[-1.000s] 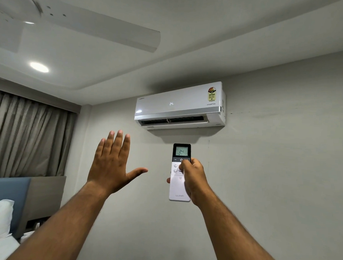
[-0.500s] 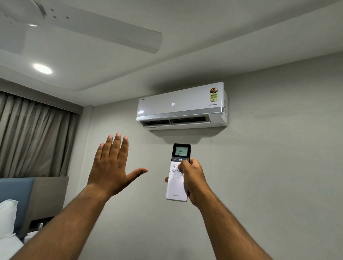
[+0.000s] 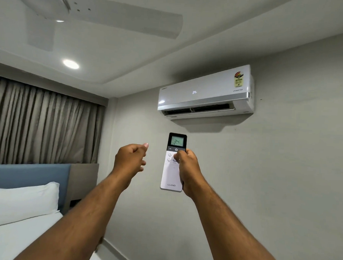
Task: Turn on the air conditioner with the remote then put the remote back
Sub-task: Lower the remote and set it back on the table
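Head view, described left to right. At 8 o'clock a white pillow (image 3: 22,201) lies on the bed (image 3: 11,240), both cut off by the left edge, before a blue headboard (image 3: 27,174); pleated curtains (image 3: 42,123) hang at 9 o'clock. At 11 o'clock a ceiling fan (image 3: 105,17) is cropped by the top edge, one blade fully visible, with a lit recessed lamp (image 3: 71,64) beneath it. Left hand (image 3: 129,159), left of centre: fingers curled inward into a loose fist holding nothing, thumbnail uppermost; half a second earlier this hand was an open, spread palm. Remote (image 3: 174,161), at centre: held upright against the grey wall (image 3: 283,175), screen reading 24, a brand word legible at its lower end; its right edge and some buttons are hidden by the right hand (image 3: 187,170), whose fingers wrap behind the body out of sight while the thumb presses on the button area just below the power symbol. Which button lies beneath the thumb cannot be made out. Air conditioner (image 3: 206,92), at 1 o'clock above the remote: wall-mounted, front display showing 24, louvre open, rating sticker unreadable. Compared with the earlier frame, the unit and remote sit further right in view.
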